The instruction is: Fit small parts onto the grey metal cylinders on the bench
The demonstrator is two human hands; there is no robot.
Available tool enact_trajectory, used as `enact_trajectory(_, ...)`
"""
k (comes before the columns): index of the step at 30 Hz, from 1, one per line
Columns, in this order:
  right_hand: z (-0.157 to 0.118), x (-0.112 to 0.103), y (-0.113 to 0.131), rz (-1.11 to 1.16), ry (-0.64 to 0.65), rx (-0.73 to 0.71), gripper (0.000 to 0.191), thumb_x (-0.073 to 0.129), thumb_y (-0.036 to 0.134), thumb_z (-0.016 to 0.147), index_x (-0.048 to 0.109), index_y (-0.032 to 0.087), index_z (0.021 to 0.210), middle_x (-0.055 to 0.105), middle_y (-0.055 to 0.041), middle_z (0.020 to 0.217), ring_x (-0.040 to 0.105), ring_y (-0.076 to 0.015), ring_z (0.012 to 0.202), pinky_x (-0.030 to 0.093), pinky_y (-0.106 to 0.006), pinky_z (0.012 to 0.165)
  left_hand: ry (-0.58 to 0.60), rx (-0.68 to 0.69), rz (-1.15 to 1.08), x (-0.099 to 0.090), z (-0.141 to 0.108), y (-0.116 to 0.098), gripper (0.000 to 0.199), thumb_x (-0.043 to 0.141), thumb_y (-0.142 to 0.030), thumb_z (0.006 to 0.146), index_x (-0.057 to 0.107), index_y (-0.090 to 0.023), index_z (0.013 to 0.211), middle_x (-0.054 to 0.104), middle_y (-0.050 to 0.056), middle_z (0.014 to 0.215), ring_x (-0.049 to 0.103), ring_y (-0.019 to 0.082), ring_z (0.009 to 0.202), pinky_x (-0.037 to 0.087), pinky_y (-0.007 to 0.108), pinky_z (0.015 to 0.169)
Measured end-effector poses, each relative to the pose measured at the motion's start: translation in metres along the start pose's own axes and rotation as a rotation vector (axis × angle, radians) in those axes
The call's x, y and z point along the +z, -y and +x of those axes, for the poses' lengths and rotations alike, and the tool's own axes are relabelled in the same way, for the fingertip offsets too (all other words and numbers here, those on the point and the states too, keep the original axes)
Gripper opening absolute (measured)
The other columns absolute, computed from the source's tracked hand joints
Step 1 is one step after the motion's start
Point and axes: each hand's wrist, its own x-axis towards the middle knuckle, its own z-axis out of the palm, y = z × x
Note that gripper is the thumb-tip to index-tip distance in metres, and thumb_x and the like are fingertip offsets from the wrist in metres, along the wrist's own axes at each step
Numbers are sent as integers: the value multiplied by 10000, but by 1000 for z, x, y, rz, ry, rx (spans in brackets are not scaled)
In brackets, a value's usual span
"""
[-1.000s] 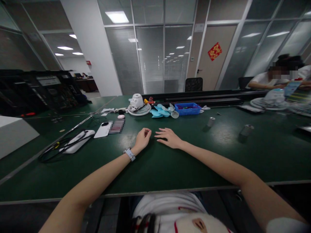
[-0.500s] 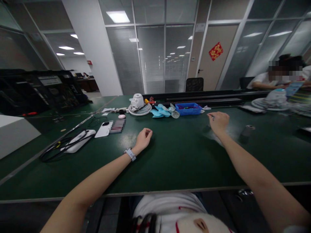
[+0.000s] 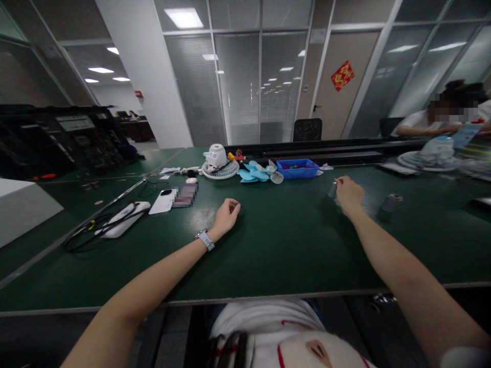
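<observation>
My right hand (image 3: 350, 196) is over the right part of the green table, fingers pinched at the top of a small grey metal cylinder (image 3: 332, 190). A blurry, see-through patch shows below that hand; I cannot make out what it is. To its right, a second grey metal cylinder (image 3: 391, 203) with a small tip stands on the table. My left hand (image 3: 227, 215) rests on the table, its fingers curled in toward the thumb, and I see nothing in it. A watch (image 3: 205, 239) with a pale strap is on the left wrist.
Along the back lie a white fan part (image 3: 220, 169), light blue fan blades (image 3: 251, 173) and a blue tray (image 3: 297, 169) of small parts. On the left are a white phone (image 3: 163, 201) and a black cable (image 3: 79, 246). A person (image 3: 429, 120) sits at the far right.
My right hand has lowered slightly and turned; the grey cylinder at its fingertips now shows clearly. My left hand stays in place. The view has tilted a little.
</observation>
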Motion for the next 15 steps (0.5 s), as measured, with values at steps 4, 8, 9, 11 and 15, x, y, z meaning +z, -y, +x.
enact_trajectory(4, 0, 0, 1, 8, 26, -22, 364, 380, 342, 998, 650, 155, 1155, 684, -177, 1093, 640, -279, 905, 423, -358, 745, 0, 8, 4, 0, -1, -1, 192, 538, -352, 918, 574, -197, 1025, 640, 29, 856, 612, 178, 796, 461, 297, 709)
enact_trajectory(8, 3, 0, -1, 19, 37, 35, 387, 350, 342, 1009, 612, 129, 1198, 691, -195, 1049, 657, -296, 893, 434, -373, 741, -7, -3, 4, -1, -1, -4, 173, 541, -337, 914, 573, -200, 1014, 642, 22, 842, 612, 175, 784, 458, 295, 704)
enact_trajectory(9, 4, 0, -2, 11, 43, 52, 396, 345, 346, 1012, 605, 122, 1210, 695, -200, 1034, 661, -300, 887, 436, -377, 741, -8, -7, 4, -2, -1, -5, 172, 543, -334, 912, 573, -199, 1014, 642, 21, 841, 612, 175, 782, 458, 295, 703)
enact_trajectory(11, 6, 1, -5, -15, 69, 59, 404, 348, 363, 1014, 604, 123, 1213, 701, -201, 1002, 666, -307, 882, 439, -381, 739, -5, -8, 5, -1, -1, -5, 173, 545, -332, 911, 574, -198, 1016, 643, 20, 841, 614, 175, 784, 458, 295, 703)
enact_trajectory(15, 6, 2, -8, -48, 82, 27, 408, 361, 380, 1011, 624, 120, 1184, 703, -200, 971, 666, -301, 882, 436, -385, 758, 5, -2, 2, 0, 0, -3, 182, 544, -330, 913, 574, -192, 1027, 646, 28, 849, 615, 179, 792, 464, 300, 709)
